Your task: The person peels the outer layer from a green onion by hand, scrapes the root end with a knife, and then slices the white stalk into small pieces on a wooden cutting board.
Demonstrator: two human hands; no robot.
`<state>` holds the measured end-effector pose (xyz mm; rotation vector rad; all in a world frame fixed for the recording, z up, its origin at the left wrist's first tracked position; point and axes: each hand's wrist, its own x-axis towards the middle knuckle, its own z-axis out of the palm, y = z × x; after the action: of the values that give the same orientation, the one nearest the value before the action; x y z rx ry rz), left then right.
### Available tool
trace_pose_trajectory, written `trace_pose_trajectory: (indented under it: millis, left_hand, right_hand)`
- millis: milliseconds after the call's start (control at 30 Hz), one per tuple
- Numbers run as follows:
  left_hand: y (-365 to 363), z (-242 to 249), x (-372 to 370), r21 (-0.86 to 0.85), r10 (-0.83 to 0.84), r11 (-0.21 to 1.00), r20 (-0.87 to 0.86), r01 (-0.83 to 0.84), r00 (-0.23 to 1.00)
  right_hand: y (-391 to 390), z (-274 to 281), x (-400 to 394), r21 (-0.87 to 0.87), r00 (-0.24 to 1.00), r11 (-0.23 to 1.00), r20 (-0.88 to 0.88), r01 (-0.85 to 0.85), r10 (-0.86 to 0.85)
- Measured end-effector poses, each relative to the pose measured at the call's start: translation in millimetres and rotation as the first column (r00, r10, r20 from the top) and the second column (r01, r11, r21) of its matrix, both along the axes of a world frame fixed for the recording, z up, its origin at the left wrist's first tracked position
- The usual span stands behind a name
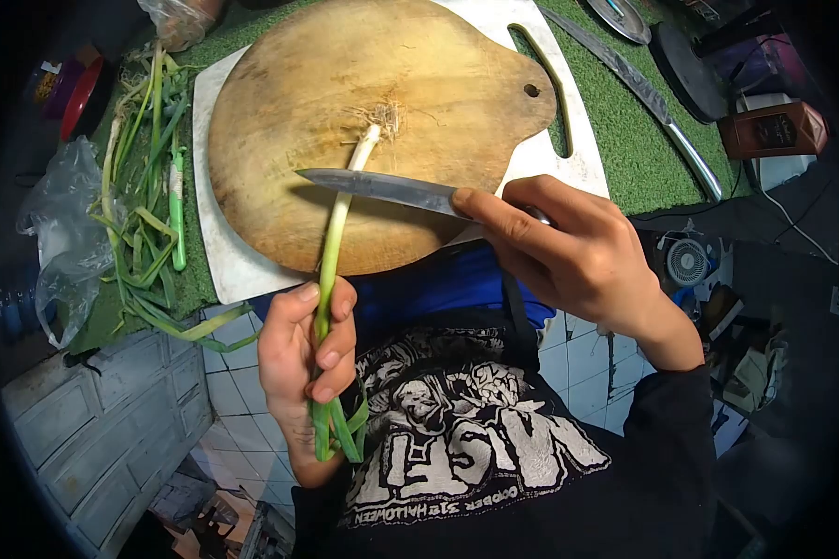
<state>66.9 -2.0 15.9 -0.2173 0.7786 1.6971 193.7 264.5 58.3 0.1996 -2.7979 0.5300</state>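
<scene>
Knife [382, 189] lies over the pale end of 1 spring onion [334, 238]

The spring onion slants across the near part of the round wooden board [261, 112], its roots [382, 119] towards the middle and its green leaves past the board's near rim. The wooden board rests on a white cutting board [218, 224] by the near edge of the tabletop [620, 149].

The left hand [298, 340] has its fingers curled narrowly round the green part of the stalk, just off the tabletop's near edge. The right hand [583, 238] grips the knife, fingers closed about the handle and the forefinger reaching along the blade, whose tip points towards the tabletop's left edge. The blade crosses the white stem below the roots; whether it touches the stem or sits slightly above it, I cannot tell.

For a clean stroke here, the stem should lie flat on the wood, with a light, steady pull from the left hand to stop it rolling. The cutting edge should face squarely down, as the side of the blade looks rather tilted up. The gap between the left fingers and the blade is a safe one and worth having.

More spring onions [154, 177] lie along the tabletop's left edge, some leaves drooping over its near edge.
</scene>
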Motion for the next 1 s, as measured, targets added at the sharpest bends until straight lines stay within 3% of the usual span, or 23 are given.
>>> trace_pose_trajectory:
  millis: [100, 500, 633, 700, 767, 867, 1000]
  left_hand:
    - [0.0, 0.1, 1.0, -0.009, -0.005, 1.000, -0.031, 0.004, 1.000]
    - [2.2, -1.4, 2.6, -0.039, -0.012, 0.999, -0.082, 0.009, 0.997]
    - [4.3, 1.1, 5.7, -0.035, 0.081, 0.996, 0.002, -0.081, 0.997]
    - [3.7, 0.5, 4.5, -0.022, 0.084, 0.996, 0.003, -0.084, 0.996]
    - [1.4, -2.5, 3.2, -0.068, -0.012, 0.998, -0.106, 0.005, 0.994]
    - [4.3, 0.7, 5.3, -0.028, 0.085, 0.996, -0.007, -0.085, 0.996]
    - [4.4, 2.2, 4.7, -0.052, 0.080, 0.995, -0.012, -0.080, 0.997]
  right_hand:
    - [-7.3, 1.2, 1.3, 0.074, 0.998, 0.997, -0.069, 0.017, -0.012]
    - [-1.0, 3.5, -0.9, 0.080, 0.996, 0.996, -0.073, 0.051, -0.045]
    - [5.7, 10.6, -3.3, 0.091, 0.995, 0.991, -0.006, 0.099, -0.099]
    - [4.0, 11.1, -3.7, 0.042, 0.993, 0.992, 0.024, 0.117, -0.118]
    - [6.4, 10.4, -4.8, 0.005, 0.988, 0.988, 0.010, 0.152, -0.152]
    - [8.3, 11.6, -4.6, -0.087, 0.984, 0.981, -0.022, 0.175, -0.177]
    - [5.4, 8.0, -2.9, -0.175, 0.995, 0.981, -0.025, 0.089, -0.095]
